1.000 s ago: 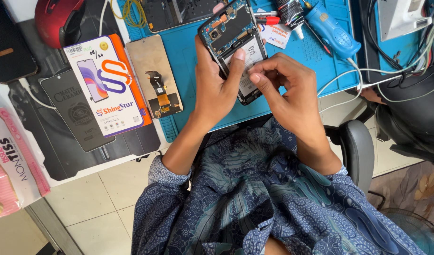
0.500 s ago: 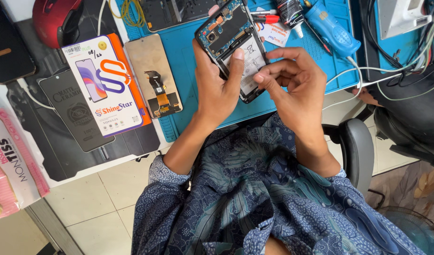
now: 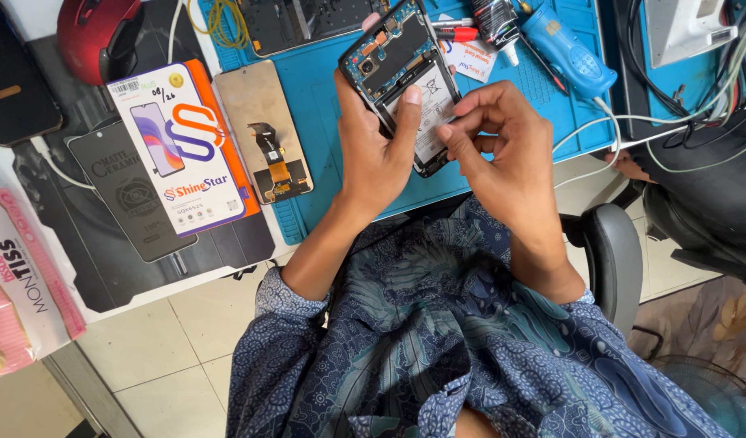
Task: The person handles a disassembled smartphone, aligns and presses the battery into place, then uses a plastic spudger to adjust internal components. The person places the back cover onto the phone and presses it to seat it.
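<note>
- Left hand (image 3: 373,158): closed around the opened phone (image 3: 405,77), thumb on its battery, holding it above the blue mat (image 3: 324,105).
- Right hand (image 3: 503,154): fingertips pinched at the phone's lower right edge; grip unclear.
- Phone's long axis runs away from the body, tilted left.
- Left of it: spare screen (image 3: 263,130), box (image 3: 178,146).

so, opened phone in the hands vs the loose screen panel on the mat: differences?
The opened phone is held up, tilted, by the left hand, with the right hand at its battery; the screen panel lies flat and untouched. The phone shows boards and battery; the panel shows a tan back with a flex cable. Both are slim rectangles.
</note>
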